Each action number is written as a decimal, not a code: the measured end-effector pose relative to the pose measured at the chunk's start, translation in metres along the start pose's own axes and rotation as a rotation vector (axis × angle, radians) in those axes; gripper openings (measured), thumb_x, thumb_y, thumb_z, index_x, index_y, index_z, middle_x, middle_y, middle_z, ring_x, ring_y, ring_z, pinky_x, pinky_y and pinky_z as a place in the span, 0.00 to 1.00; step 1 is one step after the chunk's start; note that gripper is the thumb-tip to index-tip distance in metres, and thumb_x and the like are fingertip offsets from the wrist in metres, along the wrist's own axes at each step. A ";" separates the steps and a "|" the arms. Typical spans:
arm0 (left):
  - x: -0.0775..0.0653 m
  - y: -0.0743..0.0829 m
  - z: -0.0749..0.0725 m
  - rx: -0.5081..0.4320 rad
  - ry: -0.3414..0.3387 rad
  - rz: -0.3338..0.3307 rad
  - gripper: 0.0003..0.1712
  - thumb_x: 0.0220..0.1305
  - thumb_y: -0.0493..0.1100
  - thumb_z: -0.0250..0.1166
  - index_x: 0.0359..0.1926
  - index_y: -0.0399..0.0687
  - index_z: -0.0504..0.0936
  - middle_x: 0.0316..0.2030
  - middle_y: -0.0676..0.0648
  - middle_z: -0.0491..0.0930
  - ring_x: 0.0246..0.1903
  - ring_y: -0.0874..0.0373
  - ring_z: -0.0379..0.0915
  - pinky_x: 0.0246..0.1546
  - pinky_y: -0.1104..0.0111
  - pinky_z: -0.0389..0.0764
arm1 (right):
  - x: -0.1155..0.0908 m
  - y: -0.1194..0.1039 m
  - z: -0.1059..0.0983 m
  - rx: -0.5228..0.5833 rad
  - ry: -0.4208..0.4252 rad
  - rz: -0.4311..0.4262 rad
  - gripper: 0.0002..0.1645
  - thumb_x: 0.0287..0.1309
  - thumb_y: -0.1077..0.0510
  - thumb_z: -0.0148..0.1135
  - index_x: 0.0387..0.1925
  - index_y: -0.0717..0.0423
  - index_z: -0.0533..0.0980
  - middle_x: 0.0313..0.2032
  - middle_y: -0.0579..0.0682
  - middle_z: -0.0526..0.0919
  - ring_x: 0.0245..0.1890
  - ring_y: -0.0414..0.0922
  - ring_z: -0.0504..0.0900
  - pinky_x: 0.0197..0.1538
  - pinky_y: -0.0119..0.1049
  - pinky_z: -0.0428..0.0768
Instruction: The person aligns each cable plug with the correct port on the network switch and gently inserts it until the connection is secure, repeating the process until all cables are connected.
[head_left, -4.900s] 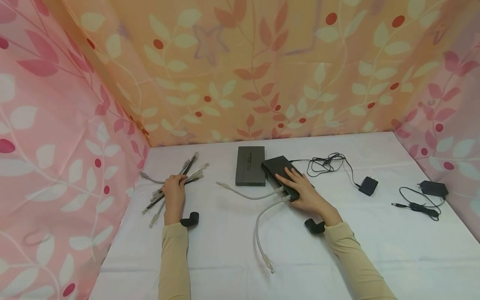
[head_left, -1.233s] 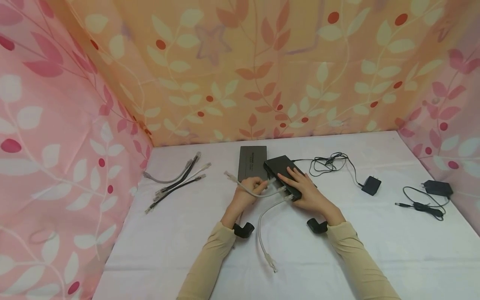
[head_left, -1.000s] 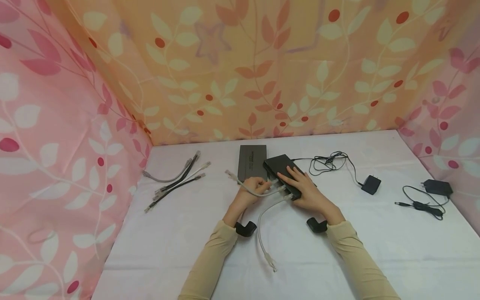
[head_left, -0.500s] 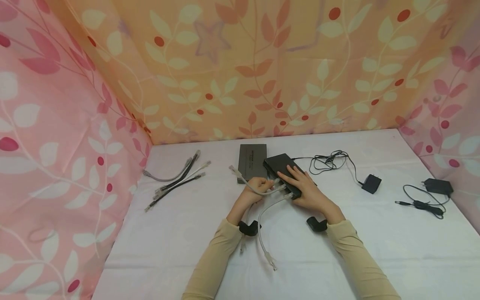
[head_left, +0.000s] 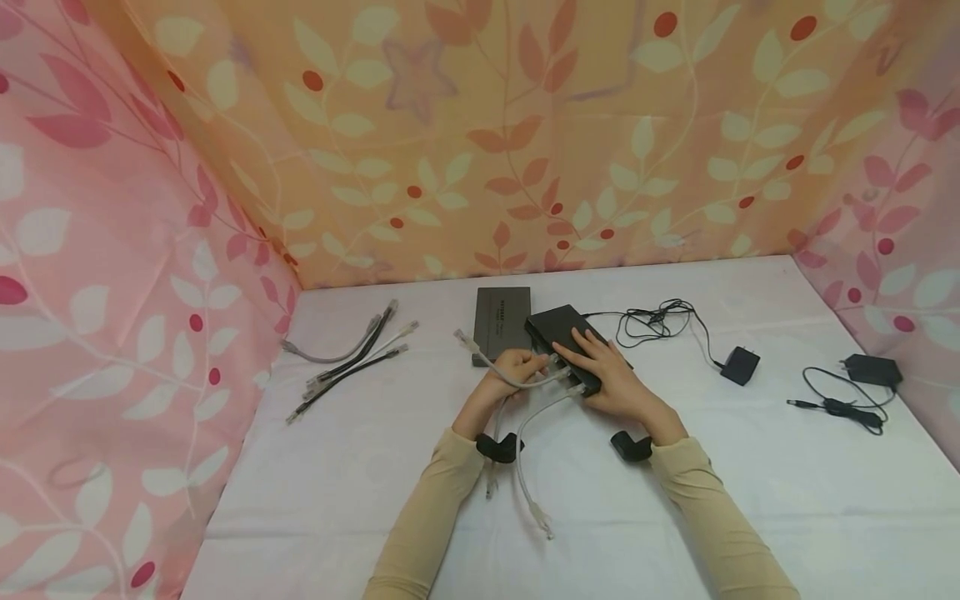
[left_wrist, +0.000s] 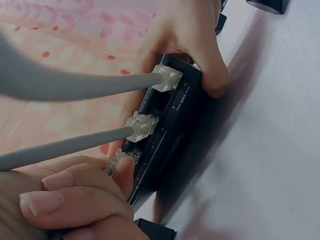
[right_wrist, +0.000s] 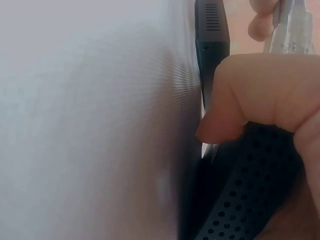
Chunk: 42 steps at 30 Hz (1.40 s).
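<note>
Left hand (head_left: 497,393) pinches a clear plastic plug (left_wrist: 132,154); right hand (head_left: 613,383), splayed, grips a flat black box (head_left: 558,324).

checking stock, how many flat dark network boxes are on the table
2: the black box gripped by the right hand, and the grey box lying left of it.

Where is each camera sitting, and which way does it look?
Head: on the person's head, looking forward and down at the white cloth-covered table; left hand, right hand and beige fabric sleeves show.
Left wrist: looking past the left hand at the flat black rectangular box and grey round cables with clear plastic plugs; both hands show.
Right wrist: looking past the right hand, very close, at the box's hole-dotted side.
Both wrist views share that box and the right hand.
</note>
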<state>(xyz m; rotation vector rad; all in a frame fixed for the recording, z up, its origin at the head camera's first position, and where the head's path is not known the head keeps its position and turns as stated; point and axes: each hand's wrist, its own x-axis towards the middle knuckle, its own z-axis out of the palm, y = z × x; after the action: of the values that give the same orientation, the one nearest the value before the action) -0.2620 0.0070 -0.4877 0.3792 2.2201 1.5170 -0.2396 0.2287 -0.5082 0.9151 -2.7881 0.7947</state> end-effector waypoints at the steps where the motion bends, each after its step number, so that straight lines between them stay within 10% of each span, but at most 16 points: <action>1: 0.000 0.000 0.000 0.005 -0.004 0.009 0.23 0.68 0.52 0.53 0.35 0.34 0.81 0.07 0.51 0.63 0.03 0.66 0.52 0.07 0.75 0.58 | 0.000 0.000 0.000 0.000 -0.003 0.002 0.58 0.31 0.68 0.71 0.68 0.41 0.60 0.69 0.62 0.51 0.68 0.65 0.48 0.59 0.72 0.46; 19: 0.008 -0.007 0.005 -0.054 -0.014 0.016 0.24 0.69 0.51 0.52 0.38 0.31 0.80 0.06 0.55 0.62 0.03 0.66 0.52 0.07 0.74 0.56 | -0.002 0.002 -0.001 0.026 -0.008 0.021 0.58 0.31 0.69 0.71 0.68 0.39 0.59 0.70 0.61 0.51 0.69 0.64 0.46 0.60 0.71 0.44; 30: 0.002 -0.009 -0.007 0.082 -0.016 0.089 0.23 0.68 0.55 0.52 0.37 0.40 0.82 0.09 0.53 0.67 0.08 0.63 0.58 0.12 0.73 0.61 | -0.001 0.002 -0.001 0.023 -0.017 0.010 0.57 0.33 0.66 0.73 0.68 0.40 0.59 0.70 0.60 0.50 0.69 0.64 0.47 0.60 0.71 0.45; 42: -0.019 -0.018 -0.064 0.160 0.272 0.158 0.15 0.66 0.46 0.57 0.40 0.38 0.81 0.24 0.40 0.79 0.23 0.57 0.72 0.26 0.72 0.69 | -0.001 0.004 -0.002 0.037 -0.037 0.009 0.57 0.34 0.65 0.73 0.68 0.40 0.58 0.71 0.59 0.49 0.70 0.62 0.45 0.62 0.69 0.42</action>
<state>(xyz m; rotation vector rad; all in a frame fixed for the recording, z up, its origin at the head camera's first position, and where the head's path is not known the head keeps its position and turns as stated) -0.2764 -0.0596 -0.4806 0.4278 2.5883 1.5540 -0.2410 0.2333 -0.5085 0.9331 -2.8206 0.8426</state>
